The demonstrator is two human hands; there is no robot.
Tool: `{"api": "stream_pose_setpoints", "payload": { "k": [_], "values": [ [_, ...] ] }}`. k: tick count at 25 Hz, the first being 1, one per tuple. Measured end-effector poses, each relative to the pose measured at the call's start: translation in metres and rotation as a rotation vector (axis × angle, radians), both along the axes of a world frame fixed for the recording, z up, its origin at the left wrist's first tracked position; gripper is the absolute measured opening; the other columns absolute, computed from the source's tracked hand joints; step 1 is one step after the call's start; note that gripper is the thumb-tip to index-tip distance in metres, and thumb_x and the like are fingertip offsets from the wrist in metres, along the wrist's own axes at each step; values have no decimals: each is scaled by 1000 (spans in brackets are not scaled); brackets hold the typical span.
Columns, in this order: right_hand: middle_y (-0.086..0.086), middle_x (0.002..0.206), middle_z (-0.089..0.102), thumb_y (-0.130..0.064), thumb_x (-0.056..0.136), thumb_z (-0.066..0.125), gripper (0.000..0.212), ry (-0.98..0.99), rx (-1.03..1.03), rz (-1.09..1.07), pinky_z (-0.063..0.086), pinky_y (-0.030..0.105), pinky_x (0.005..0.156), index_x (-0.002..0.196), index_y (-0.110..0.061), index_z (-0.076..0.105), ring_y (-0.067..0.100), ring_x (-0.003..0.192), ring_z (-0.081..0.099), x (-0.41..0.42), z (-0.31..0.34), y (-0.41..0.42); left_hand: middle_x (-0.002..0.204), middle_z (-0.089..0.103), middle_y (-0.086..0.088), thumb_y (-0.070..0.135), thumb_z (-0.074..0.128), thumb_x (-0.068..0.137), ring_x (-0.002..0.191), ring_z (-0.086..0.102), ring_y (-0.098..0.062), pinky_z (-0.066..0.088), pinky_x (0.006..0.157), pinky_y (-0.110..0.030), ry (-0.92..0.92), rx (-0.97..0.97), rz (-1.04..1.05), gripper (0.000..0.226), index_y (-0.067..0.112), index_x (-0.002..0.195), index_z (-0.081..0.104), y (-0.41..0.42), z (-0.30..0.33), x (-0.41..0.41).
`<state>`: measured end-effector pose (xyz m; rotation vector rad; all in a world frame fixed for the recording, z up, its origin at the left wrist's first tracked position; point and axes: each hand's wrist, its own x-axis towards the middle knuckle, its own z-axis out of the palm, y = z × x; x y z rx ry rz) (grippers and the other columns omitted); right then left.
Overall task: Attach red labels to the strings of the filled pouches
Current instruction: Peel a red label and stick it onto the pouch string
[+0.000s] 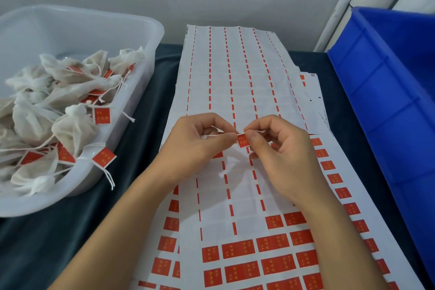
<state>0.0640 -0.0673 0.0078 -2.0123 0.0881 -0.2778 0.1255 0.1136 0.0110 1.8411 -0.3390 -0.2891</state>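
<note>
head view: above the label sheet (237, 198), the left hand (195, 146) and right hand (280, 150) pinch a white string (213, 134) between thumbs and forefingers, pressing a red label (243, 141) around it. left of the sheet, the tub (131, 30) holds tagged pouches (70, 125).

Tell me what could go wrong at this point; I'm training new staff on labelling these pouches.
The red label is small and held only by the fingertips of the left hand and right hand, so it may fold crooked on the string or stick to skin. The string's free end is short and could slip from the grip. The pouch itself is not visible, so its weight might tug the string.
</note>
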Motion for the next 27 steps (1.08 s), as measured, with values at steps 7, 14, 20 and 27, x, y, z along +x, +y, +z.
{"api": "stream_pose_setpoints", "payload": {
  "k": [7,14,20,27],
  "values": [
    [-30,92,66,-37,98,65,9,4,-47,-18,54,7,67,94,-44,63,-6,92,65,1,-1,1,81,75,8,35,76,92,75,70,-19,61,68,-30,-107,76,18,7,37,86,79,-1,-5,0],
    [-28,96,67,-37,99,65,5,20,-10,56,53,6,72,95,-40,65,-5,97,64,-1,-1,1,85,77,18,31,76,93,86,72,-4,57,72,-15,-117,100,18,11,33,83,80,-3,-5,0],
    [-21,91,69,-27,100,65,8,-24,-30,95,55,13,71,94,-33,67,3,93,67,-2,-1,3,72,73,-2,31,76,90,72,65,-30,53,61,-23,-104,37,25,10,31,81,77,-5,-5,-5],
    [-19,88,68,-24,99,66,10,-25,-7,94,56,15,70,92,-31,67,5,92,67,-2,-1,3,51,57,5,28,76,92,47,40,-10,43,51,-15,-81,-8,-4,10,32,82,76,-5,-6,-6]
  ]
}}
